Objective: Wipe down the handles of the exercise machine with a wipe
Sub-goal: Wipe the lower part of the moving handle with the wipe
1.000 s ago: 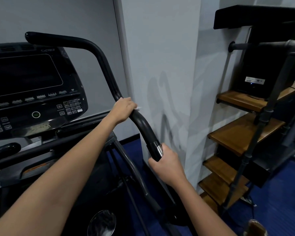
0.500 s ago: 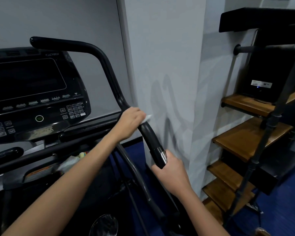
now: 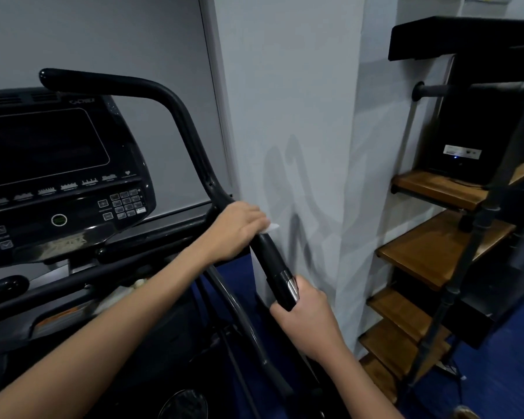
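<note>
Left hand (image 3: 236, 229) wrapped round handle (image 3: 270, 258) over wipe (image 3: 271, 228); right hand (image 3: 307, 316) gripping low end; bar running down-right between them, more to rub below

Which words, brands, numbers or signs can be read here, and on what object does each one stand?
Nothing reads clearly.
Console: raised brand lettering on its top edge, too blurred to read.
Console keypad: key marks too small; only a heart symbol above shows.
Black box on the shelf: white label, print too small.
</note>
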Demonstrator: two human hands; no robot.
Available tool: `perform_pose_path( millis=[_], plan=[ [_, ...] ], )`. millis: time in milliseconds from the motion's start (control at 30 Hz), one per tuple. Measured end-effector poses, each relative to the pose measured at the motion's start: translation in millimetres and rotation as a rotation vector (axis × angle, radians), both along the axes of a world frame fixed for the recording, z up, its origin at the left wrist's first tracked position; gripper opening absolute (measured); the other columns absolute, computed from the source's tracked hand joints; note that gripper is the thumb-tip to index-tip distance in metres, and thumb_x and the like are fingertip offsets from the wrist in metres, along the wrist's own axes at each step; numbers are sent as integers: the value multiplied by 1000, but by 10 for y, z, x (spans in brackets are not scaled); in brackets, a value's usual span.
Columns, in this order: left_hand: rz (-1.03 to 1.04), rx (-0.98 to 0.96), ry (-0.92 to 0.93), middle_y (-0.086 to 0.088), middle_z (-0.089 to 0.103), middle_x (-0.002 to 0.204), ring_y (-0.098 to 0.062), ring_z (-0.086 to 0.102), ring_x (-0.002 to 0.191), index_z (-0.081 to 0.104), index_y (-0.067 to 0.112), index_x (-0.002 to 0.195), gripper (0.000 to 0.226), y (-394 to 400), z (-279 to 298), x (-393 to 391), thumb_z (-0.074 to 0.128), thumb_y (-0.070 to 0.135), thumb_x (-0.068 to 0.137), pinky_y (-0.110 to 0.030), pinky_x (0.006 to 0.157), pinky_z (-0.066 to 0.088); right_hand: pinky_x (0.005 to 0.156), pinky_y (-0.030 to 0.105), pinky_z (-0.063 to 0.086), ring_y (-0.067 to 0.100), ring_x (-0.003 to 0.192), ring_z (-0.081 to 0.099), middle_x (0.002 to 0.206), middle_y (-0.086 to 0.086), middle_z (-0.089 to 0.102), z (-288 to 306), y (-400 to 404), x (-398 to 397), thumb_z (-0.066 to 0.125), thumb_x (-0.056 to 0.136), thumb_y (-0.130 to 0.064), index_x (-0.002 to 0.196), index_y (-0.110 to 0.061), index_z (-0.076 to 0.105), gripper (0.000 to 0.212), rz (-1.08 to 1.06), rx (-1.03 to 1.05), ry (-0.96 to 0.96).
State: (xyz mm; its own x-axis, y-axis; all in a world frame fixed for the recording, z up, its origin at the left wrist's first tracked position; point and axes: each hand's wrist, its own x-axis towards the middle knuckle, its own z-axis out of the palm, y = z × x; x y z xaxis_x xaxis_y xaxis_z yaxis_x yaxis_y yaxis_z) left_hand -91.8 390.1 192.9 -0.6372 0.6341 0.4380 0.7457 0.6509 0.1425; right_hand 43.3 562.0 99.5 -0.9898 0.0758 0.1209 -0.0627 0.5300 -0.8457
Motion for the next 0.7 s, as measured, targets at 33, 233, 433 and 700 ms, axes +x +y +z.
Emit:
perform_pose_path(
  millis=[33,233,433,700],
  plan=[
    [-36,-10,-10,-3,51,69,-22,48,69,54,8,69,41,3,-8,49,40,21,106,-32,73,37,52,35,55,14,58,61,71,-2,63,-3,0,1,67,77,-34,81,-30,50,18,-2,6,0],
    [295,-16,-183,-11,64,115,-32,53,127,65,10,106,63,-485,178,-469,10,41,103,-43,108,34,53,36,56,16,59,63,71,-1,64,7,-14,24,67,77,-33,83,-31,52,16,-7,14,-7],
    [329,-132,-156,-13,66,107,-28,55,116,68,1,102,62,-232,196,-374,16,33,104,-45,113,29,56,41,57,18,61,63,72,-1,64,36,-25,51,64,75,-35,83,-28,51,17,-21,24,-19],
    [-163,-189,158,0,59,88,-22,53,88,65,13,89,39,65,-81,379,37,30,108,-37,98,39,60,40,56,16,62,61,71,-4,63,-8,-33,32,65,74,-38,81,-28,48,20,-37,36,9]
  ],
)
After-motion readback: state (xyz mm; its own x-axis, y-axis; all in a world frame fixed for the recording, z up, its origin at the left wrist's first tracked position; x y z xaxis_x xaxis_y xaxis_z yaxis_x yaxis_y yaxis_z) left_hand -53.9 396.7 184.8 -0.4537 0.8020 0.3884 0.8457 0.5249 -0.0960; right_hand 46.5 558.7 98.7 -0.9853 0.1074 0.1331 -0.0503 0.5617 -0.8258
